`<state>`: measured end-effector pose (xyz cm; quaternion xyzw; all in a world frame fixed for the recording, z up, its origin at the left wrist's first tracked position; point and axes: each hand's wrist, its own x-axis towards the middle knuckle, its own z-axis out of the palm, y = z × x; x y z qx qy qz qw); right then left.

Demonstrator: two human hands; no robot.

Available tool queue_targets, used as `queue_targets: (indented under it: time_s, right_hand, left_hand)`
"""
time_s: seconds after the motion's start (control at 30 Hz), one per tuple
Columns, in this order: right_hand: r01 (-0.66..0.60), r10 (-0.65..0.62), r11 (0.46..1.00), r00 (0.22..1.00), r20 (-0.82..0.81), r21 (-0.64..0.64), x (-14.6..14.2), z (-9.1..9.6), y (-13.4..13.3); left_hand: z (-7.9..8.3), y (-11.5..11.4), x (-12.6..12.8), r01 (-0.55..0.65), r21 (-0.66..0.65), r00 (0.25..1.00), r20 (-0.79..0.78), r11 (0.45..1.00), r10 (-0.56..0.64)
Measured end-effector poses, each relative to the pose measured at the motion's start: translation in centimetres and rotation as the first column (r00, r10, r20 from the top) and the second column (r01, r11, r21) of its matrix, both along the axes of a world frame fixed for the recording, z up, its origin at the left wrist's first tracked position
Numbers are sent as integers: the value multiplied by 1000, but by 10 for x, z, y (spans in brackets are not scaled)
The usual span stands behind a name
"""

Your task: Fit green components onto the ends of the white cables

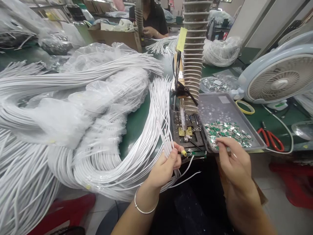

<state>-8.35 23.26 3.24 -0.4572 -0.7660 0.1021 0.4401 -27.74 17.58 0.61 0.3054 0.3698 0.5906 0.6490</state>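
My left hand point(166, 164) is closed around a small bunch of white cable ends point(164, 137) that fan upward from its fist, close to the table's front edge. My right hand point(232, 153) reaches to the near edge of a grey metal tray point(220, 107), its fingers pinched over the pile of small green circuit boards point(227, 130); whether a board is held is hidden. Between the hands stands a soldering jig point(186, 130) with a yellow pad and a vertical iron.
Big coils of white cable point(85, 130) in plastic bags fill the left of the green table. A ribbed extraction hose point(194, 49) rises behind the jig. A white fan point(278, 78), yellow tape roll point(245, 107) and red-handled cutters point(270, 138) lie right. Another person point(154, 23) works at the far side.
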Motion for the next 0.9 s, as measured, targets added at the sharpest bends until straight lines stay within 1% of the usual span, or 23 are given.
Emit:
queue_targets:
  time_s: [0.03, 0.1, 0.17, 0.27, 0.37, 0.6, 0.73, 0.8, 0.9]
  right_hand:
    - [15, -15, 1000, 998, 69, -12, 4, 3, 5]
    - [17, -2, 998, 974, 226, -62, 12, 7, 15]
    - [13, 30, 993, 937, 348, -119, 18, 9, 23]
    - [17, 66, 982, 900, 430, -186, 21, 10, 30]
    - [26, 59, 983, 895, 443, -182, 17, 10, 32]
    - [67, -60, 998, 931, 359, -7, 10, 2, 31]
    - [90, -103, 994, 968, 227, 70, 7, -2, 28]
    - [81, -89, 993, 991, 101, 88, 3, -2, 23]
    - [-5, 9, 999, 997, -78, 52, -8, 0, 13]
  left_hand:
    - [1, 0, 0, -25, -4, 999, 44, 1000, 25]
    - [3, 1, 1, -58, -21, 993, 103, 998, 60]
    - [6, 1, 0, -69, -34, 991, 116, 997, 73]
    - [7, 1, 1, -80, -48, 991, 100, 996, 84]
    - [6, 1, 2, -107, -63, 989, 92, 992, 113]
    - [2, 1, 6, -77, -88, 995, 60, 993, 82]
    - [2, 1, 7, -76, -64, 997, -28, 995, 74]
    - [4, 1, 9, -85, -68, 995, -60, 994, 81]
    - [7, 1, 12, -102, -114, 995, -32, 988, 99]
